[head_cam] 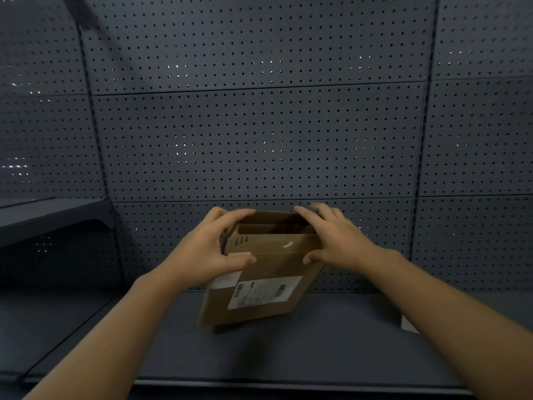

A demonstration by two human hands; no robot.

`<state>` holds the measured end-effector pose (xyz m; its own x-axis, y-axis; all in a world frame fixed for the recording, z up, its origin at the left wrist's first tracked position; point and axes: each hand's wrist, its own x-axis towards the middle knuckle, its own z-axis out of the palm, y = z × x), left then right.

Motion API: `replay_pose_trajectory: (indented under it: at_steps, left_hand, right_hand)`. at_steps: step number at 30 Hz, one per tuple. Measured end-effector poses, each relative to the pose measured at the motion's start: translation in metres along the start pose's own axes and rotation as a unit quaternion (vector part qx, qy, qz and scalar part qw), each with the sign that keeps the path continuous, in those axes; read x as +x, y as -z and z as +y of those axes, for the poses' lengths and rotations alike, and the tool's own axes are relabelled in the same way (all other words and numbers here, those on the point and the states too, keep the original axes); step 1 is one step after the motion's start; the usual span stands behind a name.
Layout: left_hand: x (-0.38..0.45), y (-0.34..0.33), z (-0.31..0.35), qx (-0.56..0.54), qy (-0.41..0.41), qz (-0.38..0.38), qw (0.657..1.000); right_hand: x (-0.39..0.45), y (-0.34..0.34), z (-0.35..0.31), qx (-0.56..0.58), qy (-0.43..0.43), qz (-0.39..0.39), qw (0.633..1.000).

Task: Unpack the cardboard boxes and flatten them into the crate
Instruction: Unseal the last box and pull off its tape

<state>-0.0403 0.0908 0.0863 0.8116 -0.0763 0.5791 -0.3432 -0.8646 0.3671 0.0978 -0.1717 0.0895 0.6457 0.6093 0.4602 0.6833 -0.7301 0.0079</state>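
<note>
On the far left a second, higher shelf [52,215] juts out from the perforated back panel [259,140]; it plays no part here. Next comes the left hand [207,249], gripping the left upper corner of the cardboard box [259,284]: its thumb presses on the near face just under the top flap, while its fingers [233,216] curl over the far rim, slightly spread. The box stands on the dark shelf [288,356], tipped so that its right lower edge looks lifted and it rests mostly on its left lower corner. A white shipping label [264,293] sits on the near face. The top is open, with a near flap folded upright and a dark interior in which I cannot make out any contents. On the right, the right hand [337,241] covers the right upper corner, thumb on the near face, fingers spread and reaching over the top; they are blurred, so how firmly they grip is unclear. Further right, a pale scrap [409,324] lies on the shelf. No crate is in view.

The risk, as I judge it, lies in the tilt: if either hand slackens, the box may pivot on its low corner and slide toward the shelf's front edge. If anything remains inside, collapsing the walls now could crush or spill it. Pulling unevenly on the flaps could tear the cardboard rather than fold it.
</note>
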Motion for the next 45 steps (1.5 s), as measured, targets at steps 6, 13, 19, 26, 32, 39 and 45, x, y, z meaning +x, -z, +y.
replay_pose_trajectory:
  at_steps: [6, 13, 19, 26, 32, 39, 45]
  left_hand:
    - [0.011, -0.016, 0.043, 0.064, -0.067, 0.079, 0.993]
    - [0.024, -0.04, 0.065, 0.103, -0.052, 0.069, 0.991]
    - [0.018, -0.04, 0.058, 0.184, -0.017, -0.028, 0.982]
    - [-0.014, -0.026, -0.005, 0.052, 0.224, -0.094, 0.969]
    - [-0.011, -0.056, -0.003, -0.178, 0.321, 0.034, 0.93]
    - [-0.009, -0.064, 0.004, -0.189, 0.29, 0.113, 0.931]
    - [-0.011, -0.066, 0.003, -0.197, 0.251, 0.135, 0.938]
  right_hand:
    - [-0.015, 0.011, -0.03, 0.235, 0.123, 0.09, 0.96]
    - [-0.029, 0.037, -0.042, 0.505, 0.002, -0.011, 0.863]
    - [-0.033, 0.013, -0.011, 0.565, -0.12, 0.094, 0.811]
    - [-0.041, -0.013, 0.035, 0.62, -0.292, 0.157, 0.711]
    - [-0.033, -0.031, 0.038, 0.485, -0.337, 0.197, 0.782]
    - [-0.029, -0.036, 0.039, 0.135, -0.295, 0.213, 0.922]
    - [-0.021, -0.034, 0.019, 0.136, -0.167, 0.208, 0.954]
